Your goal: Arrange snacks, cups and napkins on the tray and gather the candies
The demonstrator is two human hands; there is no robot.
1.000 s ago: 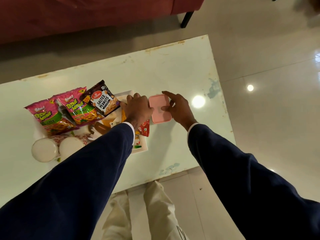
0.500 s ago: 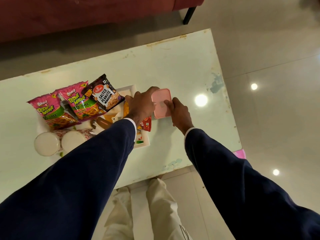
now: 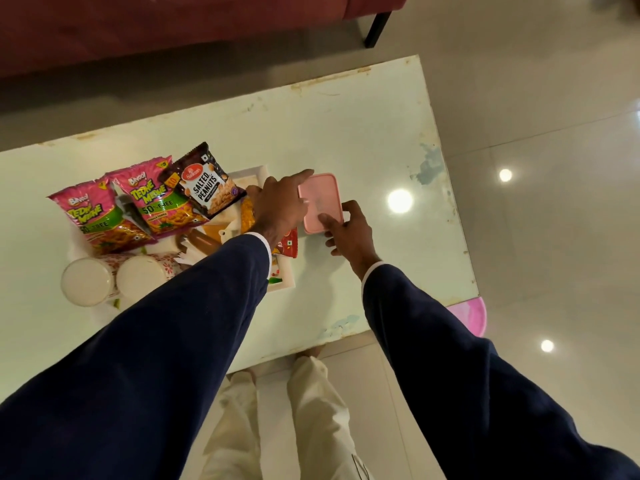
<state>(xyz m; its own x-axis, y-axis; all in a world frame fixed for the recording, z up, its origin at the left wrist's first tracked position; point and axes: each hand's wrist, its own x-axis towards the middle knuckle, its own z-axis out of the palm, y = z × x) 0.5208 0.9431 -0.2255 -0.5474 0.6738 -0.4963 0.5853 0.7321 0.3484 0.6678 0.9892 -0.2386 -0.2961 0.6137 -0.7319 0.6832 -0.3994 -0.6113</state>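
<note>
A small pink box [image 3: 320, 197] with its lid on lies on the table just right of the white tray [image 3: 284, 285]. My left hand [image 3: 278, 207] grips the box's left side, with the index finger stretched along its far edge. My right hand [image 3: 351, 233] presses a fingertip on the lid's near right corner. On the tray lie two pink Bingo packets [image 3: 88, 216] [image 3: 157, 200], a salted peanuts packet [image 3: 206, 183], a red packet [image 3: 288, 245] and some brown pieces [image 3: 204, 244]. Two paper cups [image 3: 86, 280] [image 3: 142, 274] lie on their sides at the tray's left end.
The pale table [image 3: 346, 126] ends close on the right and near sides. A red sofa [image 3: 173, 26] with a black leg [image 3: 375, 27] stands beyond the table. A pink object [image 3: 469, 315] shows below the table's near right corner. My legs are under the near edge.
My left index finger has stretched over the far edge of the box. My right hand has slid back to the lid's near right corner. The view has shifted slightly.
</note>
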